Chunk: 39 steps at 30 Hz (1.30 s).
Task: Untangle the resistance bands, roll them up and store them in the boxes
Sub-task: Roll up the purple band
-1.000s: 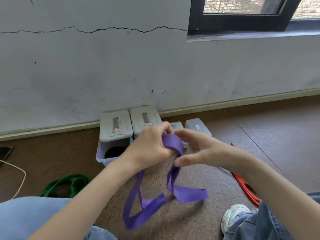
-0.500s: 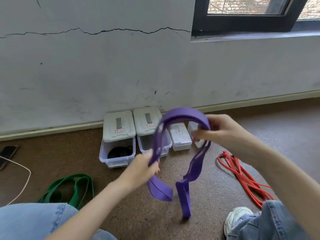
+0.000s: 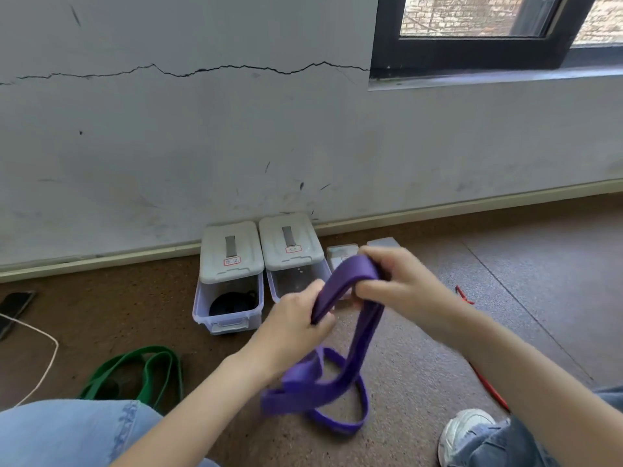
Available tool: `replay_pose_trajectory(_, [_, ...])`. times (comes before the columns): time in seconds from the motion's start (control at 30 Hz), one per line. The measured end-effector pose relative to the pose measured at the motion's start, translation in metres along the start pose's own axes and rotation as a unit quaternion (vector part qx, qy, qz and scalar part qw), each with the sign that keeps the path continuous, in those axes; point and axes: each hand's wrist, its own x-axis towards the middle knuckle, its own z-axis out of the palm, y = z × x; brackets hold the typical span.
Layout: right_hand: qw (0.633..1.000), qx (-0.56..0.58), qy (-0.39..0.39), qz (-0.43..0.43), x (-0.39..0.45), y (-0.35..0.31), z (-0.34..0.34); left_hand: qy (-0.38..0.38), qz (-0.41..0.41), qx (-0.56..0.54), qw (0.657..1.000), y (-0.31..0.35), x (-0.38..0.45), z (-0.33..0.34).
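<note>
Your left hand (image 3: 296,326) is closed around the purple band (image 3: 340,335), fingers curled over a doubled stretch of it in the middle of the view. Your right hand (image 3: 401,286) grips the same band just to the right and a little farther off, fingers wrapped over the top fold where the band bends. Between your two hands the band runs as a short flat span; from your right hand it drops down, and its slack lies in loose loops on the floor (image 3: 472,298) near you, between your knees. The lower loops are blurred, so you cannot tell exactly how they cross.

Against the wall (image 3: 202,146) on the far side stand the boxes. The left box (image 3: 229,281) has its white lid pushed back, and a dark coiled thing lies in its clear tub; it looks like a rolled black band, though the view is too poor to be sure. The second box (image 3: 291,254) stands just to its right, touching or nearly so. Two smaller boxes (image 3: 340,256) sit farther right, partly hidden behind your right hand.

A green band (image 3: 148,372) lies in loops on the floor at near left, beside your left knee. A red band (image 3: 472,308) lies on the floor to the right, mostly hidden by your right forearm. A white cable (image 3: 47,358) and a dark phone (image 3: 15,305) lie at far left.
</note>
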Motion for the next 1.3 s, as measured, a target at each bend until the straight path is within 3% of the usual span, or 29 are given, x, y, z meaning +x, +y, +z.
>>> replay_pose_trajectory(0.17, [0.971,0.203,0.117,-0.046,0.002,-0.001,-0.023,-0.060,-0.063,0.013,0.996,-0.034,-0.007,0.009])
replay_pose_trajectory(0.23, [0.987,0.106,0.118,-0.002,0.004,0.001,-0.035,-0.031,-0.129,-0.050,0.990,-0.039,-0.004,0.000])
replay_pose_trajectory(0.3, [0.989,-0.107,0.001,0.105,0.005,0.008,-0.042,0.057,-0.157,-0.165,0.972,-0.034,0.003,-0.018])
replay_pose_trajectory(0.33, [0.962,-0.197,-0.061,0.176,0.003,0.009,-0.041,0.092,-0.143,-0.192,0.967,-0.028,0.006,-0.027])
replay_pose_trajectory(0.37, [0.939,-0.250,-0.102,0.214,0.002,0.013,-0.037,0.101,-0.117,-0.179,0.972,-0.021,0.008,-0.035])
replay_pose_trajectory(0.4, [0.939,-0.236,-0.117,0.219,0.002,0.018,-0.030,0.080,-0.089,-0.121,0.985,-0.013,0.008,-0.037])
replay_pose_trajectory(0.5, [0.979,-0.112,-0.134,0.102,0.002,0.017,0.008,-0.032,-0.041,0.101,0.994,0.014,0.002,-0.018])
replay_pose_trajectory(0.6, [0.983,-0.135,-0.122,0.033,0.003,0.027,0.027,-0.036,-0.032,0.145,0.988,0.024,0.002,-0.006])
replay_pose_trajectory(0.67, [0.988,-0.135,-0.068,0.022,0.003,0.027,0.019,-0.056,-0.052,0.105,0.992,0.017,0.004,-0.016])
replay_pose_trajectory(0.77, [0.993,-0.108,-0.050,-0.025,0.002,0.022,0.000,-0.131,-0.131,-0.070,0.980,0.007,0.007,-0.030])
replay_pose_trajectory(0.9, [0.981,-0.159,-0.079,-0.073,0.001,0.015,-0.010,-0.196,-0.164,-0.255,0.933,0.003,0.006,-0.037])
replay_pose_trajectory(1.03, [0.982,-0.175,0.006,-0.074,0.000,0.013,-0.011,-0.167,-0.197,-0.417,0.871,0.007,0.003,-0.033])
replay_pose_trajectory(1.17, [0.974,-0.178,0.118,-0.081,-0.001,0.014,-0.013,-0.126,-0.194,-0.459,0.858,0.010,-0.001,-0.027])
replay_pose_trajectory(1.3, [0.968,-0.168,0.160,-0.098,-0.002,0.017,-0.006,-0.097,-0.183,-0.406,0.890,0.015,0.001,-0.033])
